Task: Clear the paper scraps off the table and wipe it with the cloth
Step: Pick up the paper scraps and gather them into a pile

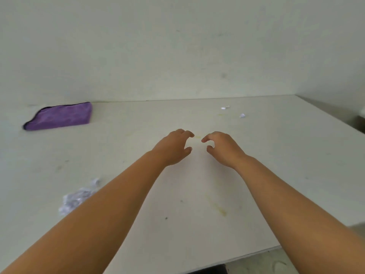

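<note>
A folded purple cloth [60,116] lies at the far left of the white table [276,165], against the wall. A heap of crumpled paper scraps [76,198] sits near left, partly hidden behind my left forearm. Small scraps [225,107] and one more scrap [242,115] lie at the far right. My left hand [173,147] and my right hand [222,148] hover over the table's middle, close together, fingers loosely curled and holding nothing.
A pale wall [177,46] runs along the table's far edge. Yellowish stains [220,209] and small dark specks mark the tabletop. The table's near edge [246,255] and right edge drop to a darker floor.
</note>
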